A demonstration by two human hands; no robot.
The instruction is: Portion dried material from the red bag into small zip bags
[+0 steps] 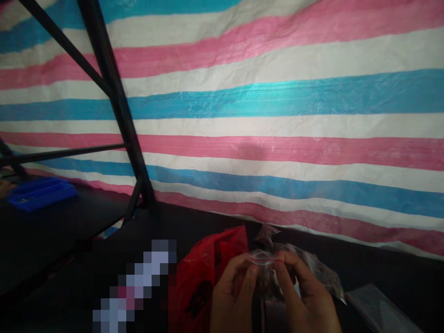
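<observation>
Pinching a clear zip bag (264, 273) at its top edge, head view. Left hand (232, 296) and right hand (308, 296) sit near centre, each grip clamped on the bag, fingertips close together. Bag contents look dark, too obscured to identify. Red plastic bag (208, 277) just left, touching left hand. Second clear bag (322, 270) right, behind right hand. Grey plastic sleeve (378, 310) further right on black table (194, 240). Blue tray (41, 194) far left. Striped tarp (277, 111) behind black metal frame (116, 106).

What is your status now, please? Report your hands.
Left hand and right hand pinching clear plastic bag at top edge. Red plastic bag beside left hand.
</observation>
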